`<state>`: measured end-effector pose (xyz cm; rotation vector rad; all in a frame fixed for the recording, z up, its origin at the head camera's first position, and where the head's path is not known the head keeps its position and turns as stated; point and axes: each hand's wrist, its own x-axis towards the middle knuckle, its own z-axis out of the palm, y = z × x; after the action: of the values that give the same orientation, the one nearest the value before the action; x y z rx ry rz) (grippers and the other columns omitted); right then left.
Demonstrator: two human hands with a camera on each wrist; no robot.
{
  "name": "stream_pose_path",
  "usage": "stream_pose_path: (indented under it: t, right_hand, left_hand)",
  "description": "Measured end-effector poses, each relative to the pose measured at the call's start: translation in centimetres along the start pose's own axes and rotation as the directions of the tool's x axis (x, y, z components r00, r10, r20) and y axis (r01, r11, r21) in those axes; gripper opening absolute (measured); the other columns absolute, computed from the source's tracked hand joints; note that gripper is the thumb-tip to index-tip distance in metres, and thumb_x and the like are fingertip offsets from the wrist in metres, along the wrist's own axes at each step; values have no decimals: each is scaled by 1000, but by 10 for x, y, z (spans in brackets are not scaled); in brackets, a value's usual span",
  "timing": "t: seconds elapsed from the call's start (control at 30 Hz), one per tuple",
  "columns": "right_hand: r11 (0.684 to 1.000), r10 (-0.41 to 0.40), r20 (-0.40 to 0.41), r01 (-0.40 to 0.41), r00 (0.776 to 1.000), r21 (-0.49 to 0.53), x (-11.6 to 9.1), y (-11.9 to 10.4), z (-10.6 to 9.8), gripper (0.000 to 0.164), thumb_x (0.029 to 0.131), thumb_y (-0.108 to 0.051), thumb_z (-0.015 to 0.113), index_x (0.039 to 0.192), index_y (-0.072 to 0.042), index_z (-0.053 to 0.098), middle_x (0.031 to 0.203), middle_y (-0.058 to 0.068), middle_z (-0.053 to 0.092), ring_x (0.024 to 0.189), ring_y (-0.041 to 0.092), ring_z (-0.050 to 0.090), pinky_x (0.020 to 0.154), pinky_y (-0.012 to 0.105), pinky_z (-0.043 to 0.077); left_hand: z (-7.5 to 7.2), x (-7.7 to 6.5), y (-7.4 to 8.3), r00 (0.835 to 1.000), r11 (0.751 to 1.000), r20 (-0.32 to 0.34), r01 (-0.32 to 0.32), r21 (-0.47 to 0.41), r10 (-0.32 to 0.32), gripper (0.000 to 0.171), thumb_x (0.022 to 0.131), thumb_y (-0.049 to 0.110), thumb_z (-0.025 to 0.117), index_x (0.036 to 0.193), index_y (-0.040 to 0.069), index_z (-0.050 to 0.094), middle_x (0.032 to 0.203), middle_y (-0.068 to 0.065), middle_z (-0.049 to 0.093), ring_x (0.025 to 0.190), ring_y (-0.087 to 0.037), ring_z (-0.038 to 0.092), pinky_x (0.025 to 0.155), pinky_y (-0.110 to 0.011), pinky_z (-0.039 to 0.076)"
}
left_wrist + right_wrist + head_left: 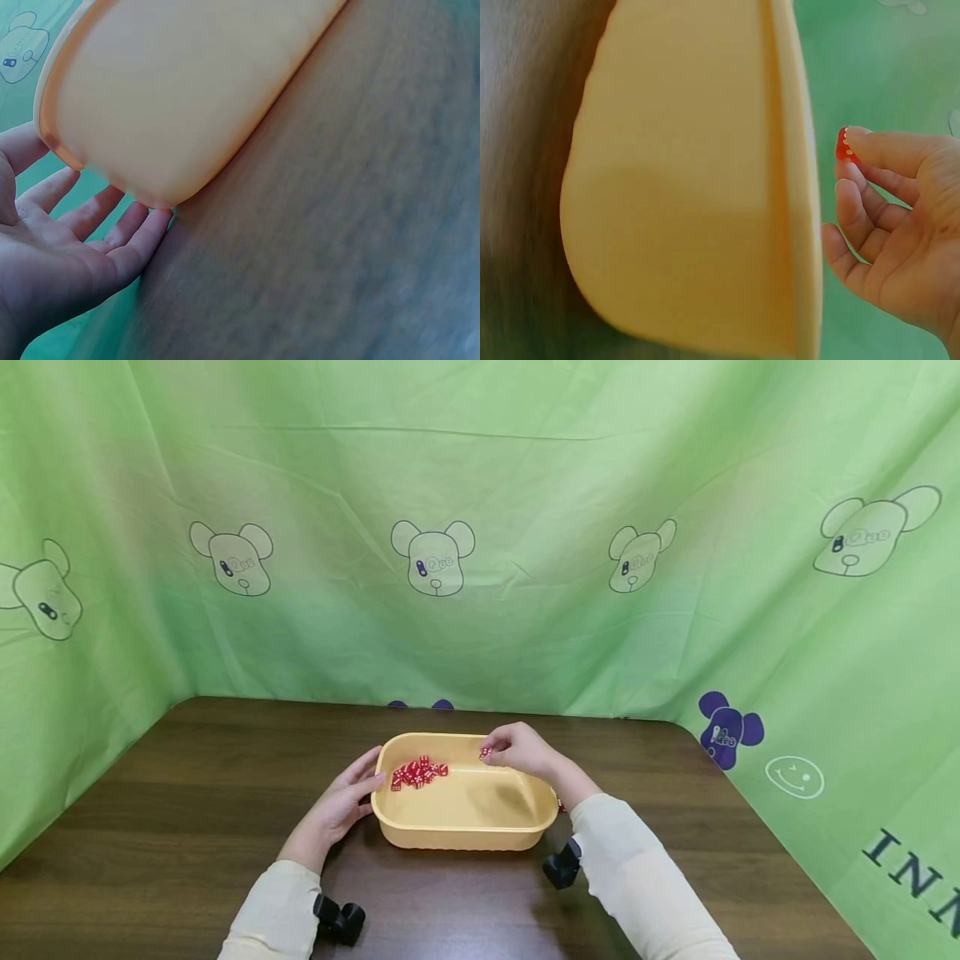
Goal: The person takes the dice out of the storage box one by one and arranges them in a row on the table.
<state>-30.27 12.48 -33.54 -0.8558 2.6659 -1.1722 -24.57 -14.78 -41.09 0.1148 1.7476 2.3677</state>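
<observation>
A yellow plastic tub (468, 838) stands on the table with a heap of red dice (418, 772) in its left part. My left hand (347, 802) holds the tub's left end. In the left wrist view, the thumb of the left hand (67, 251) goes over the rim and its fingertips rest against the outer wall. Above the tub's far side, my right hand (525, 750) pinches a red die (845, 145) with white dots between thumb and forefinger. The other fingers of the right hand (907, 217) are loosely bent.
Something red with white dots (561, 806) shows just past the tub's right end, partly hidden by the right forearm. The brown wooden table (187, 827) meets a green printed cloth (525, 635) at the back and sides.
</observation>
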Motion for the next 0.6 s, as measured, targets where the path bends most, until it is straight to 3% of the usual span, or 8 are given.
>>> stream_pose_path:
  t: [0.4, 0.6]
  right_hand:
    - [998, 64, -73, -62, 995, 24, -27, 16, -34, 15, 75, 0, 63, 88, 7, 63, 73, 5, 60, 66, 13, 51, 59, 27, 43]
    - [999, 41, -106, -42, 994, -5, -42, 31, -51, 16, 75, -1, 62, 88, 9, 62, 73, 6, 60, 66, 13, 53, 58, 26, 44]
  left_hand:
    - [0, 0, 0, 1000, 1000, -11, 8, 13, -8, 55, 89, 6, 43, 138, 13, 20, 137, -18, 21, 116, -34, 32, 78, -38, 40]
    - [0, -1, 0, 1000, 1000, -20, 16, 9, -16, 55, 89, 6, 43, 138, 13, 21, 137, -18, 20, 116, -34, 31, 78, -37, 40]
